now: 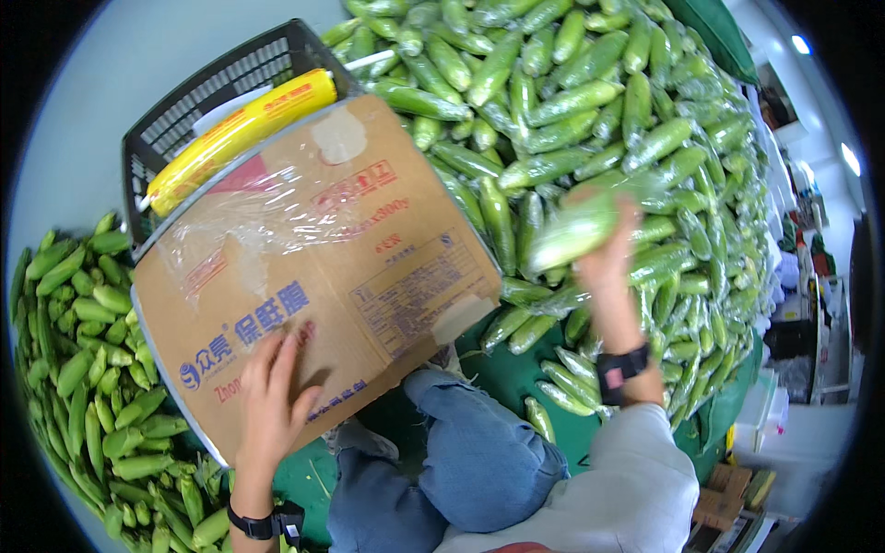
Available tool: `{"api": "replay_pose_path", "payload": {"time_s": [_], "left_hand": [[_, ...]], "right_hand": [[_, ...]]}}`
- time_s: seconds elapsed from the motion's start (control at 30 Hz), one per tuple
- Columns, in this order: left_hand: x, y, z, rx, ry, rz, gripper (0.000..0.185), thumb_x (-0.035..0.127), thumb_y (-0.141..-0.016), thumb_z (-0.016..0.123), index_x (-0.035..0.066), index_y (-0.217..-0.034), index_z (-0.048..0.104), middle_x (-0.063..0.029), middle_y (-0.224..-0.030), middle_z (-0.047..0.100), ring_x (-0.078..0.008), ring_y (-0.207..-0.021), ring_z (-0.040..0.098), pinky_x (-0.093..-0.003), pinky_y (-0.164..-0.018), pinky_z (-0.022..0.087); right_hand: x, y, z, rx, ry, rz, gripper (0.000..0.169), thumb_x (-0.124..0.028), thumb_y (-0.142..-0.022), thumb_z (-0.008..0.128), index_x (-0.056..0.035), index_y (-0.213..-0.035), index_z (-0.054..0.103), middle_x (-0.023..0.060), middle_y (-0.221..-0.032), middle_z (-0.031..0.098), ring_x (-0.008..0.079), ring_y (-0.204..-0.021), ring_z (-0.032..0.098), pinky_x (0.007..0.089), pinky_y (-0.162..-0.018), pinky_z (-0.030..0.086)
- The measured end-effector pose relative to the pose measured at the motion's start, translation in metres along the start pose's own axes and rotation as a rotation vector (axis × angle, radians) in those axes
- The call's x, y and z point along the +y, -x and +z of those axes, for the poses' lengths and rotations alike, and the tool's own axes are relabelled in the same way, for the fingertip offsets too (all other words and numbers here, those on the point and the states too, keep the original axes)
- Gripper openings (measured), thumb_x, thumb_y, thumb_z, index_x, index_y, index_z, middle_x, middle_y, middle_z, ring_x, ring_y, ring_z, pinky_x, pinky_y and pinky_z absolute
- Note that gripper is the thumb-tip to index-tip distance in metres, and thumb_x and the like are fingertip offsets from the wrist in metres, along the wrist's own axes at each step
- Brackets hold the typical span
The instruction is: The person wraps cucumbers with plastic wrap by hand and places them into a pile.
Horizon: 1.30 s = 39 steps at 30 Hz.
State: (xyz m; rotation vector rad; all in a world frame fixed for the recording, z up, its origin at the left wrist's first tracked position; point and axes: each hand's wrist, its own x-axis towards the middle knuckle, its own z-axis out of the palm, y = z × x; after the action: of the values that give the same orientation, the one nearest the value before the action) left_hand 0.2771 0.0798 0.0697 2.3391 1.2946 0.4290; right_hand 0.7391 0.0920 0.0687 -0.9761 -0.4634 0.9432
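Note:
My left hand point(276, 394) rests over the lower left of a flattened cardboard sheet point(325, 276), fingers spread and holding nothing; whether it touches the sheet is unclear. Clear film clings to the sheet's upper part. On the right, my right hand point(612, 242) grips a pale green ear of corn in its husk point(574, 238), blurred and apparently wrapped in film. It is over the edge of a large heap of film-wrapped corn ears point(546, 110). Behind the sheet, a yellow roll point(242, 142) lies across a black plastic basket point(228, 83).
A heap of unwrapped corn ears point(90, 345) lies at the left. Several wrapped ears point(567, 380) are on the green floor covering point(494, 366) beside my knees. Cardboard boxes point(722, 494) and pale plastic bins point(760, 415) stand at the far right.

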Motion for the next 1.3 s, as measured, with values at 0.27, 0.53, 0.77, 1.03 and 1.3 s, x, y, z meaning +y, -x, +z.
{"api": "replay_pose_path", "payload": {"time_s": [0.27, 0.53, 0.77, 1.03, 1.3], "left_hand": [[-0.06, 0.058, 0.008, 0.327, -0.226, -0.3, 0.045, 0.013, -0.081, 0.066, 0.001, -0.123, 0.054, -0.0216, -0.133, 0.044, -0.0383, -0.119, 0.046, -0.0434, -0.1, 0.036], [-0.126, -0.029, -0.021, 0.47, -0.063, -0.241, 0.054, 0.014, -0.082, 0.068, 0.009, -0.132, 0.048, -0.0179, -0.13, 0.047, -0.0334, -0.116, 0.05, -0.0353, -0.093, 0.043], [-0.146, -0.025, -0.051, 0.521, -0.056, -0.245, 0.011, 0.002, -0.087, 0.056, 0.002, -0.098, 0.059, -0.0132, -0.09, 0.064, -0.0316, -0.087, 0.063, -0.035, -0.076, 0.05], [-0.061, 0.158, 0.015, 0.351, -0.135, 0.039, 0.018, 0.004, -0.073, 0.06, 0.008, -0.091, 0.06, -0.0092, -0.1, 0.062, -0.0258, -0.097, 0.061, -0.0375, -0.087, 0.051], [-0.171, 0.296, 0.086, 0.228, -0.576, -0.939, 0.035, 0.012, -0.077, 0.058, 0.002, -0.11, 0.049, -0.0155, -0.106, 0.056, -0.0324, -0.102, 0.052, -0.0408, -0.086, 0.043]], "right_hand": [[-0.15, -0.128, -0.125, 0.437, 0.102, -0.468, 0.051, -0.033, -0.095, 0.044, 0.0012, -0.132, 0.039, 0.0201, -0.141, 0.033, 0.0303, -0.111, 0.05, 0.0443, -0.094, 0.047], [0.116, 0.001, 0.157, -1.062, 1.26, -0.35, 0.042, -0.008, -0.081, 0.066, -0.0051, -0.121, 0.053, 0.013, -0.124, 0.053, 0.0175, -0.093, 0.061, 0.0299, -0.073, 0.049], [0.149, -0.035, 0.173, -0.891, 1.156, -0.445, 0.013, -0.008, -0.091, 0.053, -0.0016, -0.102, 0.056, 0.0058, -0.09, 0.06, 0.0162, -0.08, 0.058, 0.0278, -0.075, 0.047], [0.082, 0.066, 0.065, -1.026, 1.177, 0.249, 0.002, -0.003, -0.093, 0.049, -0.0012, -0.095, 0.048, 0.0017, -0.076, 0.049, 0.0098, -0.067, 0.048, 0.0213, -0.062, 0.04], [0.088, 0.066, 0.065, -0.94, 1.148, 0.262, 0.003, -0.004, -0.095, 0.047, -0.0019, -0.096, 0.048, 0.0007, -0.075, 0.048, 0.0083, -0.069, 0.047, 0.0205, -0.064, 0.038]]}}
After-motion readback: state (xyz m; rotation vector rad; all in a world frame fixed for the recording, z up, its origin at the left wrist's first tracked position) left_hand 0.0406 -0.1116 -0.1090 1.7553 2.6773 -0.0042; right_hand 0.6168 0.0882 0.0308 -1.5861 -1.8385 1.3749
